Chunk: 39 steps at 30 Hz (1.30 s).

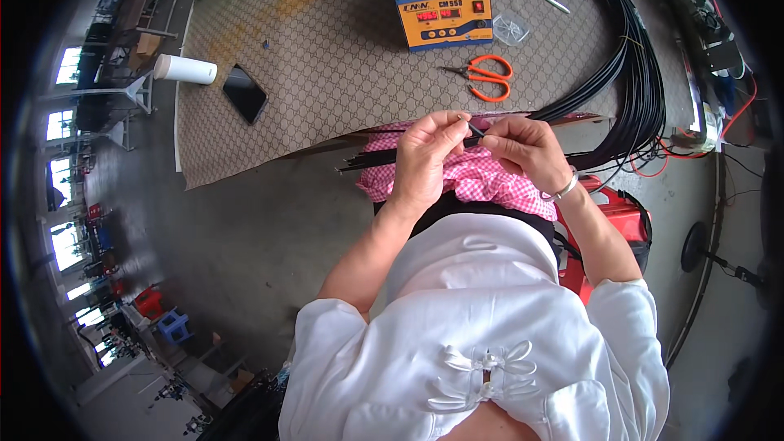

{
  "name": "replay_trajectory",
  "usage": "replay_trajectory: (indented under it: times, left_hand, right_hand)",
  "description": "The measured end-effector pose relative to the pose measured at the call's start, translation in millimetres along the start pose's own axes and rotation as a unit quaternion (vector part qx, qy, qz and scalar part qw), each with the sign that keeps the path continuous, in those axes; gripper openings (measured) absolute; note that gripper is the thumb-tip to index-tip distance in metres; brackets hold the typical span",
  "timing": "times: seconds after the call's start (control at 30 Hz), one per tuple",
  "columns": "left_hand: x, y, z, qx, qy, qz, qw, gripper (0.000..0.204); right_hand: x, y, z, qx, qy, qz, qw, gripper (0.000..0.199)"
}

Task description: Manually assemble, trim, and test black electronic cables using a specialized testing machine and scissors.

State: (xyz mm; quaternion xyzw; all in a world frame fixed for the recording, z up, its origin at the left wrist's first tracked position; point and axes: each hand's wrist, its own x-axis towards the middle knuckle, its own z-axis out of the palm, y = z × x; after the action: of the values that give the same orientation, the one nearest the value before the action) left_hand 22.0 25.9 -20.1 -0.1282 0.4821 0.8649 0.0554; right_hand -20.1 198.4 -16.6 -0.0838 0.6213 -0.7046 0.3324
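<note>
In the middle of the frame my left hand (425,159) and my right hand (527,151) meet over a pink checked cloth (478,180) on my lap; both grips are narrow, closed on one thin black cable (472,132), its end pinched between my fingertips; I cannot tell exactly what I do to the tip, it is too small. A few more black cable ends (367,162) stick out to the left from under my left hand; I judge these are pieces of the same lot. On the right a very thick bundle of black cables (633,65) hangs down from the bench (327,73), so I think most of the work is left. The orange scissors (488,77) lie untouched at upper centre, below the orange and blue heating unit (441,8); a black phone (245,92) and a white cup (184,69) lie at upper left.
</note>
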Motion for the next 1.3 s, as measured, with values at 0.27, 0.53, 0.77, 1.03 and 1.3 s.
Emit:
replay_trajectory:
  times: [0.27,0.53,0.77,1.03,1.3]
  left_hand:
    - [7,-10,2,-0.108,0.023,-0.021,0.994,0.006]
    - [11,1,1,-0.21,-0.012,-0.07,0.975,0.015]
    - [5,-5,11,-0.109,-0.035,-0.024,0.993,0.009]
    - [7,1,16,-0.154,-0.109,-0.012,0.982,0.004]
    - [19,0,13,-0.314,-0.093,-0.063,0.943,0.01]
  right_hand:
    - [1,6,1,-0.049,0.004,-0.04,0.998,0.016]
    - [-3,1,-9,0.173,-0.03,0.054,0.983,0.021]
    - [-2,0,-7,0.198,-0.05,0.062,0.977,0.021]
    - [-2,7,-16,0.318,-0.186,0.104,0.924,0.022]
    - [-1,11,-22,0.347,-0.176,0.092,0.917,0.021]
